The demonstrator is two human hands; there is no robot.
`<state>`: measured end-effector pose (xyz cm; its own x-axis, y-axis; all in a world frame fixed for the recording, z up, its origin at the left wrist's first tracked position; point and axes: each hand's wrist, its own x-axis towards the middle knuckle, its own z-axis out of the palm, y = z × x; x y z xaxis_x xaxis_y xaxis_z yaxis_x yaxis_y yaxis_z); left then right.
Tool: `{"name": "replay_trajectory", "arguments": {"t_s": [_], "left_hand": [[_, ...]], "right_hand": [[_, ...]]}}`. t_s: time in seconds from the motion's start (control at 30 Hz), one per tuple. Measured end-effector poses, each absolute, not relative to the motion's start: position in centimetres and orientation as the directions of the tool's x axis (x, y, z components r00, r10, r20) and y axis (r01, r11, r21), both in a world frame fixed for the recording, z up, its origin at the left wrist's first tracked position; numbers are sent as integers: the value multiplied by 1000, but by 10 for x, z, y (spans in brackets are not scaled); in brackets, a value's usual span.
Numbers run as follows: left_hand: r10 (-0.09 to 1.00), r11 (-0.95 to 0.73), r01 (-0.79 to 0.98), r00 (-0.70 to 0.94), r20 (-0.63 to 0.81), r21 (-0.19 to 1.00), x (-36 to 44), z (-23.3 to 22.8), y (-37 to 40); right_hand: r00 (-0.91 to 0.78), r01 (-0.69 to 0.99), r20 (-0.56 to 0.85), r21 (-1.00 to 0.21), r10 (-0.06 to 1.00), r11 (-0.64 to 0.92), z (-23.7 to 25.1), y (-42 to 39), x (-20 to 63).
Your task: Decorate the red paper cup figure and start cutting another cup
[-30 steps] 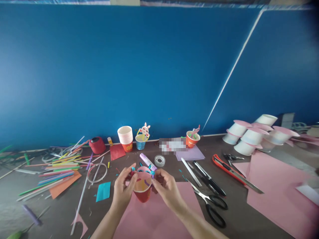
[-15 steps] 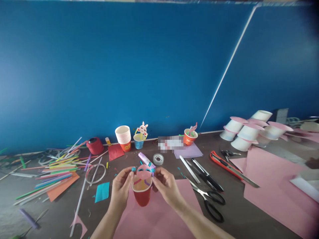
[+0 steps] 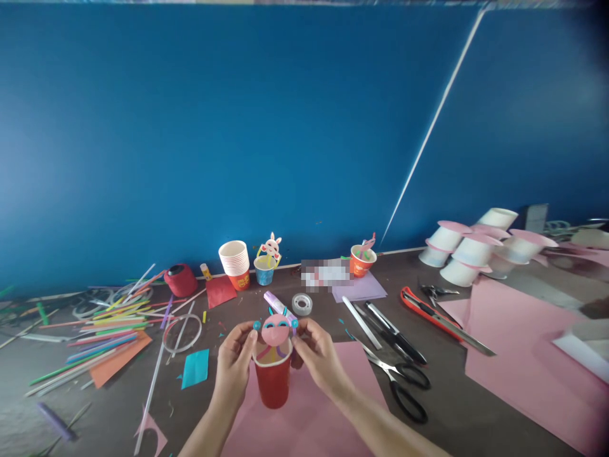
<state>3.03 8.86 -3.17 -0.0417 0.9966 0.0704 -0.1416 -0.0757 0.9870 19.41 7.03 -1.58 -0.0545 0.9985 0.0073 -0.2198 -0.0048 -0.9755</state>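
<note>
A red paper cup (image 3: 273,384) is between my hands above a pink paper sheet (image 3: 304,425). Over its white rim stands a pink paper face (image 3: 275,331) with blue ears, blue eye shapes and a small blue disc at each side. Strips run from the face down into the cup. My left hand (image 3: 235,355) is closed at the left side of the rim, thumb and fingertips by the left disc. On the other side, my right hand (image 3: 316,349) pinches by the right disc. The exact contact under the fingers is partly hidden.
Scissors (image 3: 392,371), a box cutter (image 3: 442,320) and pens lie to the right. A tape roll (image 3: 302,304) and glue stick (image 3: 276,303) sit behind the cup. Coloured straws (image 3: 104,336) spread on the left; stacked cups (image 3: 235,260) stand near the wall.
The cup has tipped more upright, its base coming down and showing more of its red side. The pink face is now seen more squarely. Both hands have shifted only slightly.
</note>
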Motion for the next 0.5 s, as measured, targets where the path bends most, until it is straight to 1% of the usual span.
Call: {"name": "replay_trajectory", "arguments": {"t_s": [0.2,0.3,0.4,0.5], "left_hand": [[997,-70,-62,-48,67,996,30,-34,90],[993,-94,-31,-68,91,995,31,-32,88],[983,-153,9,-102,153,988,32,-27,83],[968,-215,77,-112,223,974,33,-24,80]], "right_hand": [[-85,-185,-37,-981,996,-52,-23,73,193],[-90,-177,-34,-983,995,-50,-21,72,193],[-55,-172,48,-984,997,38,-14,67,193],[-23,-96,156,-984,987,154,-9,62,195]]}}
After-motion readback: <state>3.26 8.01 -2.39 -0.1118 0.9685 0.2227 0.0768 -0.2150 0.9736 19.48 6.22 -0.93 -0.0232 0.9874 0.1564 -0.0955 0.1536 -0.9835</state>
